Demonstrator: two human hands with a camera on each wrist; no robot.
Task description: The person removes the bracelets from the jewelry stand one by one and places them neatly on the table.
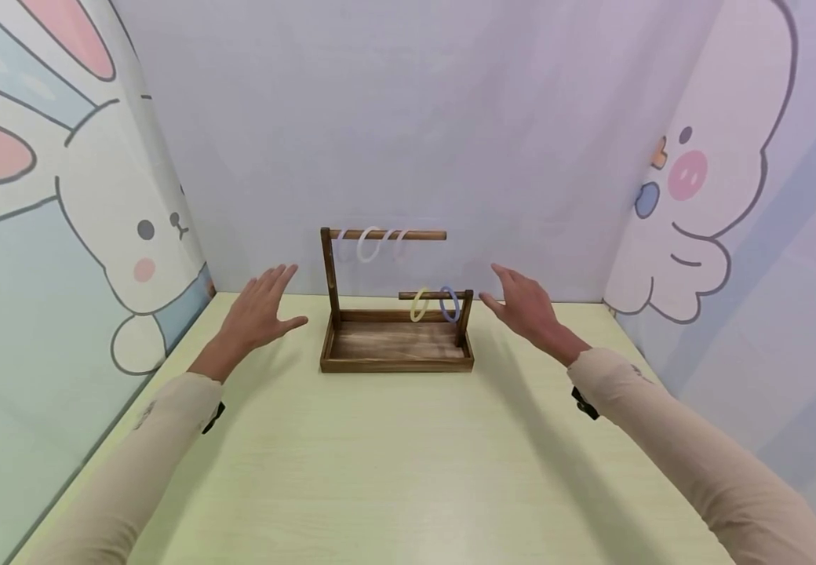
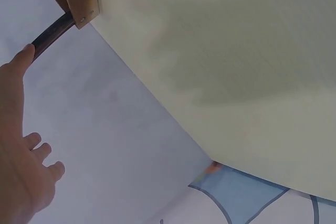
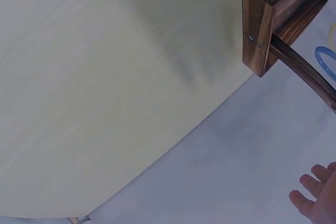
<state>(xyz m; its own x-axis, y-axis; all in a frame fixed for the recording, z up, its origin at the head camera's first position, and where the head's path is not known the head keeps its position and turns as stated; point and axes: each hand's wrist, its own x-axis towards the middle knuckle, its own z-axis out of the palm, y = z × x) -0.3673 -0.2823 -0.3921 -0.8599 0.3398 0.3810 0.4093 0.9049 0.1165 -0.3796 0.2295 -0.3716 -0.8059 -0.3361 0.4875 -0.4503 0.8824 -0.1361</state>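
A brown wooden rack [image 1: 397, 365] with a tray base and two horizontal bars stands near the back of the table. Several pale rings, among them a white ring [image 1: 361, 249], hang on the upper bar [image 1: 425, 235]. From the lower bar hang a yellow ring [image 1: 413, 315] and a blue ring [image 1: 457, 308]. My left hand [image 1: 256, 308] hovers left of the rack, fingers extended and thumb spread, holding nothing. On the other side, my right hand [image 1: 526, 306] is held in the air, also empty, with its thumb towards the lower bar's post. Both hands appear apart from the rack.
The pale wooden table [image 1: 408, 455] extends in front of the rack. Behind it hangs a plain light curtain [image 1: 408, 118]. Side panels carry a cartoon rabbit [image 1: 111, 204] on the left and a white cartoon figure [image 1: 726, 133] on the right.
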